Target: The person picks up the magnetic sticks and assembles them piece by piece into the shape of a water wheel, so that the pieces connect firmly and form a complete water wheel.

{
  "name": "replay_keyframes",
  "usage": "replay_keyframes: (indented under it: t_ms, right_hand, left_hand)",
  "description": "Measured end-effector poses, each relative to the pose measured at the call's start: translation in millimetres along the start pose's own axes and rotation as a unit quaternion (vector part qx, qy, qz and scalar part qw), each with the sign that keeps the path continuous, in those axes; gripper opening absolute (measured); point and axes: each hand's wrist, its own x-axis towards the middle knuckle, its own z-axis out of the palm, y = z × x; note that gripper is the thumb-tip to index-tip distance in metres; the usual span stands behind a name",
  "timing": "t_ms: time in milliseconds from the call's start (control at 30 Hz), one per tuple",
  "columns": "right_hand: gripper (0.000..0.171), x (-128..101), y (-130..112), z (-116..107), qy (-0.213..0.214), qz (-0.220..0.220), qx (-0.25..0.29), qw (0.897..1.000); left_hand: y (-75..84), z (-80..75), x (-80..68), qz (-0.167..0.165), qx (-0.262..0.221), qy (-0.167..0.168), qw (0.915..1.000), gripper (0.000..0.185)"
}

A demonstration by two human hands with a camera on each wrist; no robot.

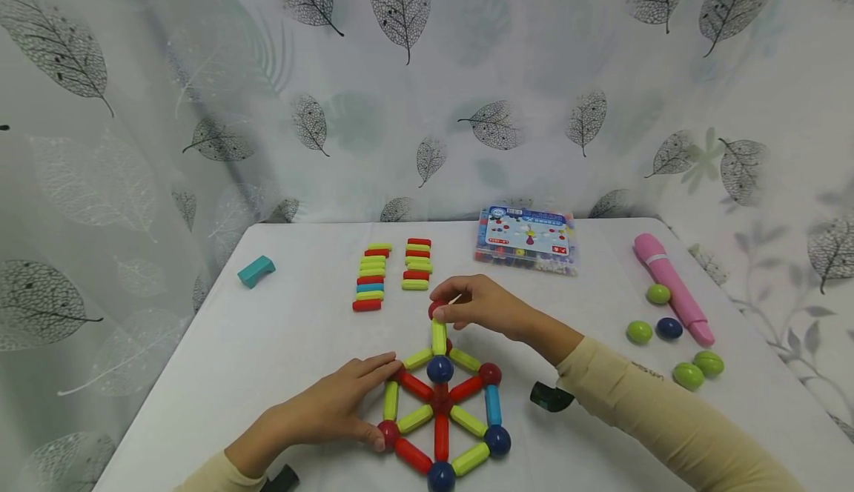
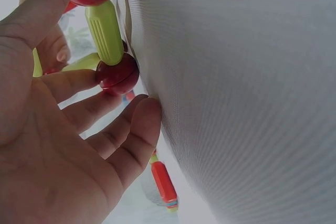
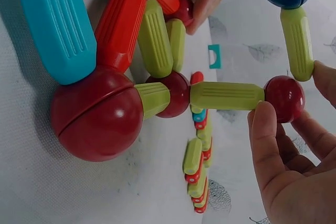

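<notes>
Right hand (image 1: 483, 307) fingers pinch a glossy red plastic ball (image 3: 284, 98) atop upright green rods, left hand (image 1: 336, 403) fingers flat steadying the light, easily-toppled magnetic wheel (image 1: 442, 403)

Rod-and-ball wheel (image 1: 440, 403) flat on table — green rod (image 1: 438, 336) upright.

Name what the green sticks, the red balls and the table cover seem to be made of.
Green sticks: probably moulded plastic, matt, with lengthwise ribs. Red balls: glossy hard plastic by the highlights and the seam round the middle. Table cover: woven white cloth, its fine weave showing close up.
</notes>
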Motion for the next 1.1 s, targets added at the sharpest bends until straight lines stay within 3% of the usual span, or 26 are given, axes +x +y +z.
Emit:
replay_keyframes:
  t_ms: [833,1100]
  right_hand:
    - [0.037,-1,-2,-2,-0.005,-0.002,0.003,1.000]
    - [0.033,15,9,-18,0.037,0.017,-0.039,0.998]
  left_hand:
    - [1.2,-1.3,-0.4,0.000,0.002,-0.002,1.0000,0.104]
    - [0.3,0.6,0.3,0.001,0.001,-0.001,1.0000,0.103]
